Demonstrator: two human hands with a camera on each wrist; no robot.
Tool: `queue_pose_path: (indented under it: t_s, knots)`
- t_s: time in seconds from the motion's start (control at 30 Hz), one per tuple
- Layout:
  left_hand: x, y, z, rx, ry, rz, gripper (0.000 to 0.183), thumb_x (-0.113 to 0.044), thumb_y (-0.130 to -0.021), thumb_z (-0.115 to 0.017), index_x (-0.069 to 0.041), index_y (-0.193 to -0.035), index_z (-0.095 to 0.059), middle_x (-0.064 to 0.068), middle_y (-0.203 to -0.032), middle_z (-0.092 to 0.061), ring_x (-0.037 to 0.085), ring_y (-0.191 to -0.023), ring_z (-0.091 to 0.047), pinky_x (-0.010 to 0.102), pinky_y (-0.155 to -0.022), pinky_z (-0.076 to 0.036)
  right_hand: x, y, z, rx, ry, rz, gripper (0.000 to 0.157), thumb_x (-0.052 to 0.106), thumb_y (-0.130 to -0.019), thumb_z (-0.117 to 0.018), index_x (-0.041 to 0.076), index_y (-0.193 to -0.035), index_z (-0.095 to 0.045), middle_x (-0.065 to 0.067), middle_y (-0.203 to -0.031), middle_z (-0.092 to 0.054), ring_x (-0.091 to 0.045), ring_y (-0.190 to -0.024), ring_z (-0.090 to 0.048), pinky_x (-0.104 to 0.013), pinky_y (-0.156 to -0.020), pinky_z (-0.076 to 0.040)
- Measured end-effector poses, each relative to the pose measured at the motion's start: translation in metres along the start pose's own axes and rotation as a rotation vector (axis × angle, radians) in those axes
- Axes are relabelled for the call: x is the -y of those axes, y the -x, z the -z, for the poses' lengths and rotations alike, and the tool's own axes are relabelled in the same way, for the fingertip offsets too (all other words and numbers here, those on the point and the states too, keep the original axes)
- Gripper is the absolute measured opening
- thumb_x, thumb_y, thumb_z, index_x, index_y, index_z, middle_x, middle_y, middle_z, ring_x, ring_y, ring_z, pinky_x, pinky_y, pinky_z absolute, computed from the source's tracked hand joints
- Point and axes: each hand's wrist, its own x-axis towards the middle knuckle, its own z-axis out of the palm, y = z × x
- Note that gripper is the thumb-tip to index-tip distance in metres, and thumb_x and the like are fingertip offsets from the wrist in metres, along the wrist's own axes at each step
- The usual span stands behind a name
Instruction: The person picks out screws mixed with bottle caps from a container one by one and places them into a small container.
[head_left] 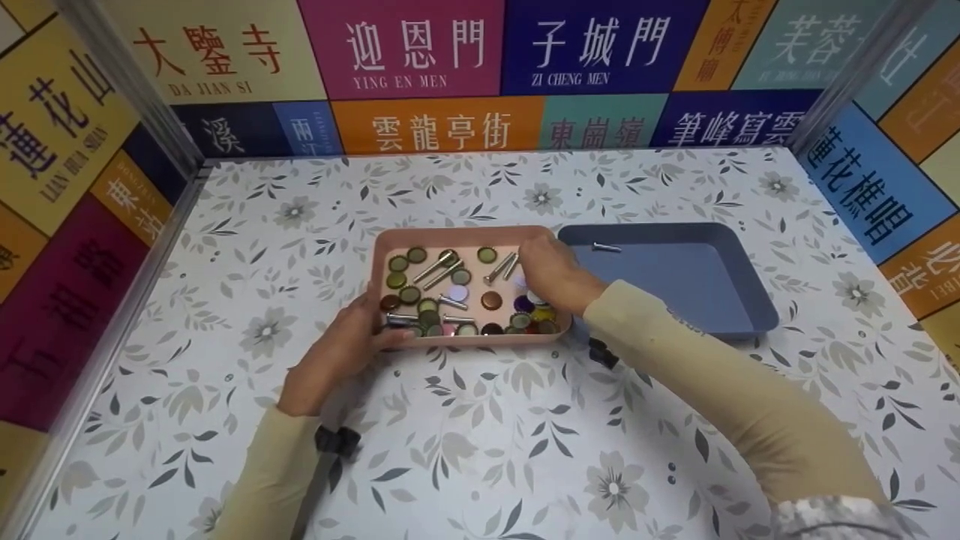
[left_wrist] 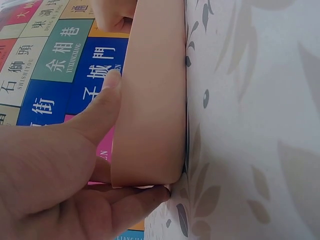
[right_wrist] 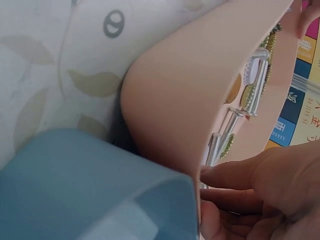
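Observation:
A pink tray (head_left: 469, 342) holds metal bolts (head_left: 435, 270) and many bottle caps (head_left: 491, 300). My left hand (head_left: 349, 337) grips its left end; the left wrist view shows the thumb (left_wrist: 107, 95) at the rim and fingers around the corner. At the tray's right end, my right hand (head_left: 559, 274) reaches over the wall, close to two bolts (head_left: 501, 268). Its fingertips are partly hidden behind the wall in the right wrist view, so what they pinch is unclear. A blue tray (head_left: 675, 292) stands against the right side, with a single bolt (head_left: 606, 247) in it.
Both trays stand on a table (head_left: 480, 450) with a leaf-patterned cover. Upright panels (head_left: 427, 49) with coloured lettering border the back and sides. A dark wrist-camera piece (head_left: 602, 352) hangs under the right forearm, another (head_left: 337, 441) beside the left.

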Motion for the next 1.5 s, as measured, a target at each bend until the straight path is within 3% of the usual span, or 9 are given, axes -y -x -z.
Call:
queue_pose_path:
  t_s: [0.13, 0.23, 0.37, 0.47, 0.63, 0.87, 1.07, 1.5]
  knots:
    - [-0.001, 0.0, 0.0, -0.003, 0.019, -0.005, 0.095, -0.027, -0.095, -0.07, -0.01, -0.162, -0.005, 0.023, -0.143, -0.048, 0.03, -0.117, -0.054, 0.045, -0.104, -0.044, 0.0, -0.001, -0.002, -0.006, 0.035, -0.003, 0.023, -0.008, -0.095, -0.05, -0.005, -0.095, -0.072, -0.023, -0.098, -0.071, -0.025, -0.084, -0.068, -0.04, -0.072, -0.061]
    - [-0.002, 0.0, 0.001, 0.0, 0.011, -0.01, 0.097, -0.028, -0.095, -0.07, -0.005, -0.161, -0.003, 0.026, -0.151, -0.042, 0.034, -0.13, -0.051, 0.048, -0.113, -0.04, -0.001, -0.001, -0.003, -0.017, 0.019, 0.002, 0.023, -0.008, -0.095, -0.049, -0.004, -0.09, -0.071, -0.02, -0.091, -0.07, -0.022, -0.075, -0.063, -0.039, -0.068, -0.06]
    - [-0.002, 0.001, 0.001, 0.007, -0.018, 0.005, 0.101, -0.031, -0.094, -0.07, 0.0, -0.16, 0.001, 0.027, -0.162, -0.026, 0.037, -0.147, -0.036, 0.05, -0.122, -0.028, -0.001, -0.001, -0.005, -0.028, -0.006, 0.005, 0.025, -0.007, -0.095, -0.047, -0.001, -0.083, -0.069, -0.018, -0.086, -0.068, -0.022, -0.069, -0.058, -0.041, -0.065, -0.057]
    - [-0.002, 0.0, 0.001, 0.012, -0.011, 0.019, 0.101, -0.031, -0.094, -0.07, -0.004, -0.161, 0.001, 0.026, -0.162, -0.027, 0.037, -0.147, -0.035, 0.051, -0.123, -0.027, 0.0, -0.002, -0.007, -0.022, 0.038, -0.01, 0.022, -0.005, -0.095, -0.049, -0.002, -0.087, -0.069, -0.021, -0.094, -0.07, -0.027, -0.084, -0.066, -0.045, -0.073, -0.06]
    - [-0.002, 0.0, 0.001, 0.016, 0.001, 0.02, 0.1, -0.03, -0.094, -0.07, -0.008, -0.161, 0.001, 0.025, -0.162, -0.028, 0.037, -0.147, -0.036, 0.051, -0.123, -0.027, 0.002, -0.004, -0.009, -0.021, 0.094, -0.028, 0.021, -0.004, -0.094, -0.052, -0.005, -0.095, -0.072, -0.024, -0.107, -0.07, -0.036, -0.104, -0.067, -0.049, -0.082, -0.06]
    - [-0.001, 0.001, 0.0, -0.003, -0.008, -0.019, 0.1, -0.03, -0.094, -0.07, -0.006, -0.161, -0.001, 0.028, -0.158, -0.032, 0.038, -0.14, -0.044, 0.052, -0.12, -0.032, 0.002, -0.004, -0.009, -0.045, 0.086, -0.035, 0.02, -0.005, -0.094, -0.053, -0.005, -0.096, -0.073, -0.023, -0.106, -0.071, -0.035, -0.103, -0.067, -0.048, -0.082, -0.06]
    - [0.0, 0.0, -0.001, -0.015, 0.036, -0.038, 0.099, -0.025, -0.093, -0.072, -0.011, -0.162, -0.003, 0.023, -0.153, -0.042, 0.031, -0.129, -0.054, 0.048, -0.115, -0.039, 0.004, -0.005, -0.011, -0.057, 0.099, -0.033, 0.02, -0.004, -0.093, -0.054, -0.005, -0.1, -0.072, -0.024, -0.109, -0.071, -0.036, -0.103, -0.068, -0.049, -0.081, -0.061]
    - [0.0, 0.002, 0.001, 0.004, 0.01, -0.034, 0.099, -0.027, -0.094, -0.07, -0.006, -0.161, -0.001, 0.027, -0.156, -0.035, 0.036, -0.138, -0.046, 0.052, -0.118, -0.034, 0.002, -0.005, -0.009, -0.06, 0.052, -0.02, 0.018, -0.005, -0.091, -0.054, -0.004, -0.089, -0.072, -0.024, -0.101, -0.072, -0.034, -0.098, -0.069, -0.049, -0.078, -0.061]
